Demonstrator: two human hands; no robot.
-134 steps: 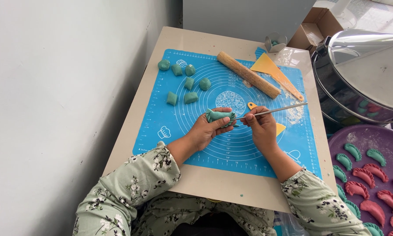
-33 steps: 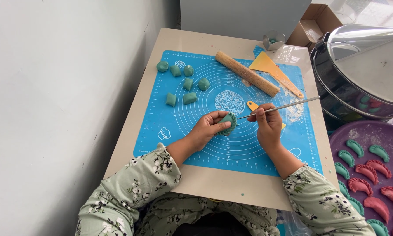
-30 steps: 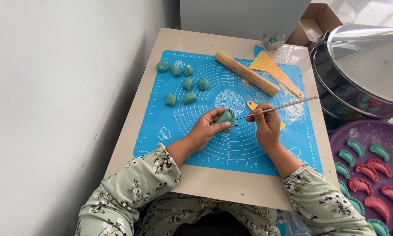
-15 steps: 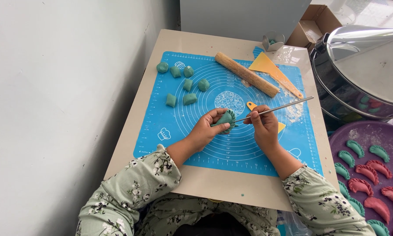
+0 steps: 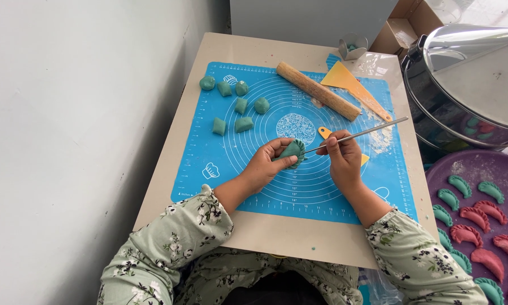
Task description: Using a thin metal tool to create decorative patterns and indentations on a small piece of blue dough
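Head view shows us bent over the beige worktop (image 5: 276, 237), which carries a blue silicone mat (image 5: 231, 158) printed with rings. To our right stands a big steel steamer pot (image 5: 469, 85), and below it a purple tray (image 5: 480, 175) with rows of green and pink crescent dumplings. On the mat's far side lie a wooden rolling pin (image 5: 317, 91) and a yellow scraper (image 5: 353, 85); seven green dough pieces (image 5: 237, 107) sit in a loose group at the far left of the mat.

Our left hand (image 5: 263, 166) cups a green dumpling (image 5: 293, 150) just above the mat's middle, its fingers wrapped around it from below and behind. Our right hand (image 5: 342, 158) has its fingers pinched on a thin metal stick (image 5: 358, 134), whose near end meets the dumpling's edge while the far end slants up to the right.

Compared with a second ago, the dumpling has turned in the left hand: its pleated rim now faces the stick more squarely, and the stick's angle has flattened a little. Four and a half seconds ago the dough looked longer and less closed. We judge that the sealing of this piece is well along, with the stick working the last part of the seam. The loose dough pieces have not moved.
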